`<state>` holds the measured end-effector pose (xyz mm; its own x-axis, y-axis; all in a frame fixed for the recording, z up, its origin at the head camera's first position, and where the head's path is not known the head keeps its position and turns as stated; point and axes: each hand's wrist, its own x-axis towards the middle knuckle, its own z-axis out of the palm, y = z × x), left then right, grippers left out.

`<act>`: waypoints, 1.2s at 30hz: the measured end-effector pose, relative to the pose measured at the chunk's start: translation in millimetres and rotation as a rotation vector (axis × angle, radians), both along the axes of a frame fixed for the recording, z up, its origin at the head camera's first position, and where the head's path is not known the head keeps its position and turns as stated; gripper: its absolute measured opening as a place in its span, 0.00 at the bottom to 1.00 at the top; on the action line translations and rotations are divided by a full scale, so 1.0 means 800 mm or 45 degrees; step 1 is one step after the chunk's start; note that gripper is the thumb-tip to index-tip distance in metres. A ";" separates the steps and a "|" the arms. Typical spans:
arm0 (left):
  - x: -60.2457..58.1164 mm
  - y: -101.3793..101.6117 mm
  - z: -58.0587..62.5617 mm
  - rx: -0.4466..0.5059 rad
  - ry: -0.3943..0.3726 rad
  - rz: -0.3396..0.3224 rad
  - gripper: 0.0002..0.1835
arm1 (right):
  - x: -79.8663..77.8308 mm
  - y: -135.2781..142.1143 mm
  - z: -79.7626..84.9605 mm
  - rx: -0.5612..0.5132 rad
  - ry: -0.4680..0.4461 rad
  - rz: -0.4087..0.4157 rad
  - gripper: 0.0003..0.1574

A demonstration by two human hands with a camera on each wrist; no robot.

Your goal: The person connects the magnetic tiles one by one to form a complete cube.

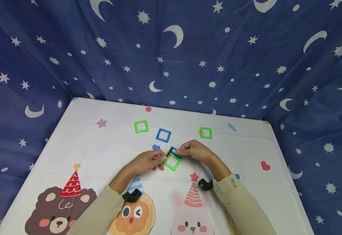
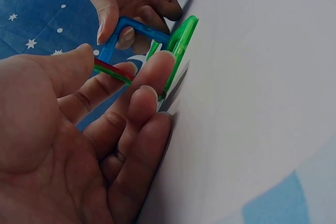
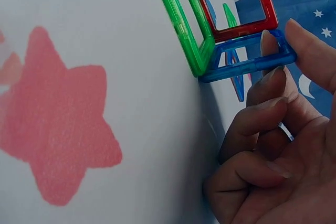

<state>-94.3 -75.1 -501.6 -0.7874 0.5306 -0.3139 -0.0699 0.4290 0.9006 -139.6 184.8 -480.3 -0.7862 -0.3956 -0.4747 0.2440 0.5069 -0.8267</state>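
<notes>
Three square magnetic tiles with open centres stand joined at their edges between the hands. The green tile (image 1: 169, 166) lies flat on the white cloth. Upright from it rise a blue tile (image 3: 247, 68) and a red tile (image 3: 244, 30), meeting at a corner. My right hand (image 1: 196, 151) pinches the blue tile's outer edge between thumb and fingertips. From the other side, my left hand (image 1: 147, 161) pinches the red tile's edge with thumb and index finger. Its other fingers curl beside the green tile, as the left wrist view shows.
Behind the hands lie a loose green tile (image 1: 142, 131), a blue tile (image 1: 158, 134) and another green tile (image 1: 206, 137) at right. The table's white cloth (image 1: 115, 140) has printed animals and shapes. A blue curtain (image 1: 188, 78) with moons and stars borders the far edge and sides.
</notes>
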 end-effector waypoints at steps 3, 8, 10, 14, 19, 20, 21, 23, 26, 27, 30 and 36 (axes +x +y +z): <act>0.000 0.000 0.001 -0.006 -0.003 0.004 0.15 | 0.000 0.000 0.000 0.000 -0.001 0.006 0.20; 0.001 -0.001 0.003 -0.016 -0.002 0.010 0.14 | -0.002 0.003 -0.003 0.014 -0.003 0.022 0.20; 0.001 -0.001 0.002 -0.020 -0.001 0.012 0.14 | -0.003 0.004 -0.004 0.018 -0.001 0.038 0.20; 0.001 0.000 0.001 -0.023 0.003 0.014 0.15 | -0.004 0.010 -0.007 -0.002 -0.011 0.049 0.18; 0.000 -0.001 0.000 -0.020 0.004 0.009 0.15 | -0.006 0.015 -0.010 -0.028 -0.005 0.039 0.14; 0.000 -0.001 0.001 -0.022 0.007 0.007 0.14 | -0.006 0.015 -0.011 -0.030 0.004 0.036 0.14; 0.000 -0.002 0.000 -0.022 0.008 0.003 0.14 | -0.006 0.015 -0.011 -0.033 0.013 0.030 0.14; -0.001 -0.002 0.000 -0.022 0.014 -0.006 0.14 | -0.005 0.014 -0.011 -0.038 0.032 0.008 0.14; -0.002 -0.002 0.000 -0.016 0.023 -0.020 0.15 | -0.004 0.012 -0.011 -0.044 0.057 -0.024 0.14; -0.002 -0.003 0.000 -0.012 0.027 -0.024 0.16 | -0.003 0.012 -0.011 -0.048 0.060 -0.030 0.14; -0.002 -0.003 -0.001 -0.001 0.040 -0.033 0.17 | -0.003 0.010 -0.012 -0.051 0.069 -0.035 0.15; -0.002 -0.003 -0.002 0.028 0.041 -0.027 0.17 | -0.004 0.013 -0.015 -0.068 0.043 -0.043 0.15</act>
<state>-96.1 -77.2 -502.9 -0.7856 0.5535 -0.2766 -0.0319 0.4102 0.9114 -142.7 195.4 -492.2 -0.8146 -0.3929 -0.4266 0.2319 0.4536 -0.8605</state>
